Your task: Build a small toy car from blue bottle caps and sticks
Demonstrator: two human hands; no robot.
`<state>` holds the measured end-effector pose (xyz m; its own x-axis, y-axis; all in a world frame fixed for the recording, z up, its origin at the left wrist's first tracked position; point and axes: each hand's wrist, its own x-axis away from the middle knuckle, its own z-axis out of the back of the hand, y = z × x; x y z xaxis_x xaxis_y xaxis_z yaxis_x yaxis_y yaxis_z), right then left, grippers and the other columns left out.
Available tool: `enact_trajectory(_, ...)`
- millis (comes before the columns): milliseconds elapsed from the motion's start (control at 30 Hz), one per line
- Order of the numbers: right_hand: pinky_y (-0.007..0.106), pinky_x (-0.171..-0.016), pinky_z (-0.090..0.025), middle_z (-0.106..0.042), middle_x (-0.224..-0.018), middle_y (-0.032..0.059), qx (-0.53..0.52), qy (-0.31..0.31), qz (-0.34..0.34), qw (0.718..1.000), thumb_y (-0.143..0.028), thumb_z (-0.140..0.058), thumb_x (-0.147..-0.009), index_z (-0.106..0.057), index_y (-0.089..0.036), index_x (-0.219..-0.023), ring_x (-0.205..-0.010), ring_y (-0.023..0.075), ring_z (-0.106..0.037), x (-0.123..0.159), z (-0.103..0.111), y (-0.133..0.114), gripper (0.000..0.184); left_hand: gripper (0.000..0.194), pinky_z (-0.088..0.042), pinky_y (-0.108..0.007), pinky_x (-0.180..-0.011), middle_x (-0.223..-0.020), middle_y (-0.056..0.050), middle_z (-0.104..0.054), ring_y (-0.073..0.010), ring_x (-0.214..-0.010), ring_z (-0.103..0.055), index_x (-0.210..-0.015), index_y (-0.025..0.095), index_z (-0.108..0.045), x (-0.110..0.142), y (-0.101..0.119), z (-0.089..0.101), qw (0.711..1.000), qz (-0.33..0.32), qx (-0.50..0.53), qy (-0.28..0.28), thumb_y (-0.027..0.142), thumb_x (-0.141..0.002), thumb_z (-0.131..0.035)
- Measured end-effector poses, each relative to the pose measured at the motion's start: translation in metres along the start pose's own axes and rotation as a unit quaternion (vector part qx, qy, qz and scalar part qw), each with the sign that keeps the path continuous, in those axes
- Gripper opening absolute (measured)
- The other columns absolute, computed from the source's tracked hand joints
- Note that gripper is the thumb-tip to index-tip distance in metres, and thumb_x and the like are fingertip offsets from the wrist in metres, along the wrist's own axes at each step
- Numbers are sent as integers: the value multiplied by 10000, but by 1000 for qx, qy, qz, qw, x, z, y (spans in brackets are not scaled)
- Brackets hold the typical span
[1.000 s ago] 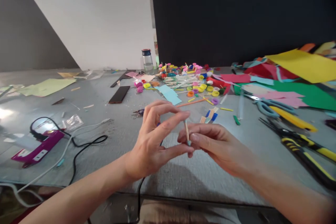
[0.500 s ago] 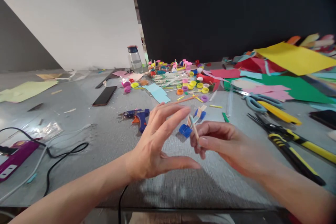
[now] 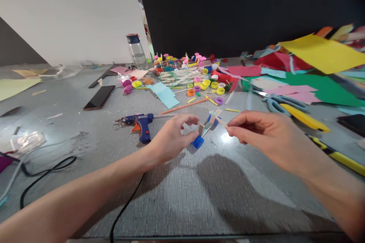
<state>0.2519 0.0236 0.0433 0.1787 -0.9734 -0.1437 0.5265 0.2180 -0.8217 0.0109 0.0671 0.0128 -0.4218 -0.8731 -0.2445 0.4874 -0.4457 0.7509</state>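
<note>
My right hand [image 3: 259,133] pinches a thin wooden stick [image 3: 221,122] between thumb and fingers, its far end pointing left at a small stick structure. That structure has a blue bottle cap [image 3: 198,142] at the near end with short wooden sticks [image 3: 201,130] rising from it. Behind it a second blue piece [image 3: 212,120] also carries sticks; whether the two are joined I cannot tell. Curved beside the near cap, my left hand [image 3: 175,134] has thumb and fingers apart, the thumb tip close to the sticks. Contact there is unclear.
A blue glue gun [image 3: 144,125] lies left of my left hand. Farther back are a phone [image 3: 99,97], a water bottle [image 3: 137,51] and scattered coloured caps [image 3: 207,83]. On the right are scissors [image 3: 282,104], a yellow-handled tool [image 3: 305,117] and coloured paper [image 3: 325,51].
My left hand has lowered and drawn its thumb and fingers closer together beside the near cap. My right hand has moved right and up, and its stick now points left.
</note>
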Motion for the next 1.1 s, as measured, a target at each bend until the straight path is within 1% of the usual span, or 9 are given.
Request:
enact_trajectory(67,245,-597,-419,-672,-757,-29,4,0,2,1000,-495,-683,-890,-730,-258,-845,-679,128,-576,-3,-2,0,246,256,-543,-387,-840,-1094,-74,-747,-217,-992,-682,-1073,184,-707,-9,-2,-3,1000,14,12,-25,206,-818,-690)
enact_trajectory(200,245,-567,-404,-670,-760,-23,7,1,-1,1000,-488,-691,-885,-733,-248,-846,-657,127,-568,-8,-4,2,247,122,-518,-319,-774,-921,-21,-747,-169,-851,-661,-931,190,-733,-19,-9,-6,995,19,62,-77,223,-846,-653)
enact_trajectory(367,256,-577,-426,-692,-784,1,5,9,7,1000,-447,-688,-891,-738,-238,-851,-685,151,-595,-9,-7,2,218,91,-504,-277,-695,-808,-1,-704,-140,-748,-625,-849,184,-724,-13,-4,-15,990,30,102,-92,224,-842,-644)
enact_trajectory(533,282,-627,-464,-707,-837,8,21,-1,22,1000,-413,-664,-915,-729,-263,-859,-753,180,-623,-4,-12,0,173,95,-500,-270,-640,-800,5,-711,-140,-707,-623,-888,198,-736,0,6,-26,985,63,136,-80,237,-843,-662)
enact_trajectory(667,281,-584,-452,-696,-830,6,29,-1,30,999,-399,-659,-924,-729,-279,-861,-745,180,-620,0,-15,1,153,220,-505,-297,-676,-901,-8,-726,-167,-784,-634,-1003,222,-731,6,6,-21,991,46,121,-35,257,-786,-736)
enact_trajectory(767,296,-572,-464,-699,-842,17,38,12,36,999,-398,-667,-919,-732,-289,-880,-736,195,-626,2,-16,3,132,193,-517,-328,-713,-945,-18,-725,-186,-821,-640,-1035,243,-721,11,2,-10,990,30,135,10,312,-873,-643)
enact_trajectory(833,308,-590,-480,-701,-861,21,50,20,50,997,-375,-675,-918,-723,-294,-884,-743,203,-634,3,-17,4,100,198,-508,-328,-680,-905,-13,-709,-181,-771,-617,-994,244,-718,13,0,-4,989,35,138,43,347,-931,-561)
enact_trajectory(900,320,-621,-496,-702,-880,25,59,23,65,996,-344,-674,-921,-713,-297,-888,-763,210,-641,3,-17,5,69,222,-493,-320,-651,-873,-6,-690,-175,-740,-593,-951,240,-713,14,-1,-1,989,39,128,63,370,-952,-533)
enact_trajectory(1100,324,-665,-514,-697,-893,23,88,31,87,992,-273,-655,-928,-683,-300,-915,-787,205,-648,6,-19,6,41,172,-465,-292,-660,-773,19,-654,-146,-702,-565,-873,230,-696,11,1,-3,991,24,126,28,331,-945,-577)
